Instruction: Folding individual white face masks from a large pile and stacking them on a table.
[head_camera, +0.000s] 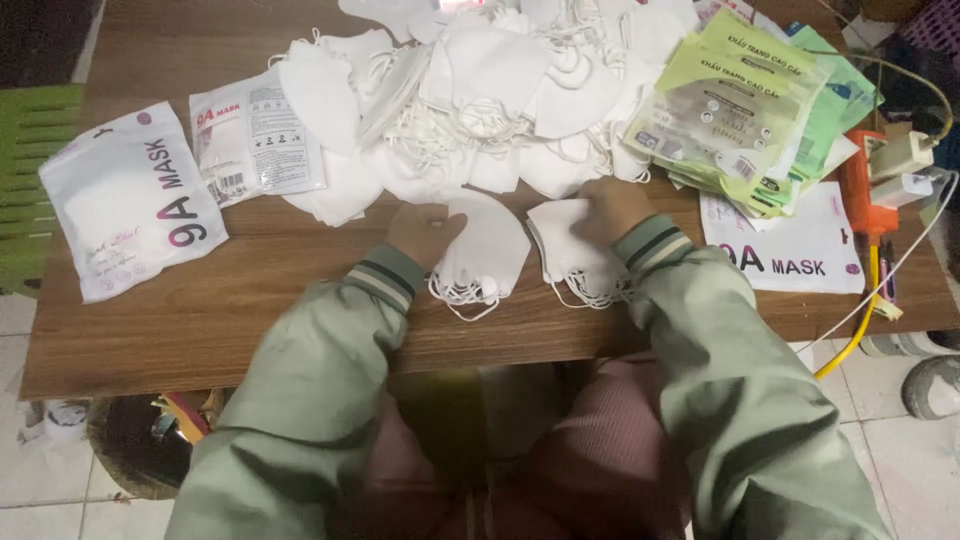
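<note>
My left hand (422, 232) pinches the top of a small stack of folded white fabric face masks (483, 250); my right hand (607, 208) presses, fingers curled, on a second white stack (572, 250) beside it, both near the front edge of the brown wood-grain table (250, 310). They look light, soft and floppy (elastic loops dangling), best held at the fold. A loose white mask heap (480, 90) lies behind.

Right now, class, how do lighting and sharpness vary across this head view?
Head view: dim, flat light with soft shadows; the white mask pile looks washed out, losing detail; both hands, left hand and right hand, slightly soft; the table edges bend a little.
</note>
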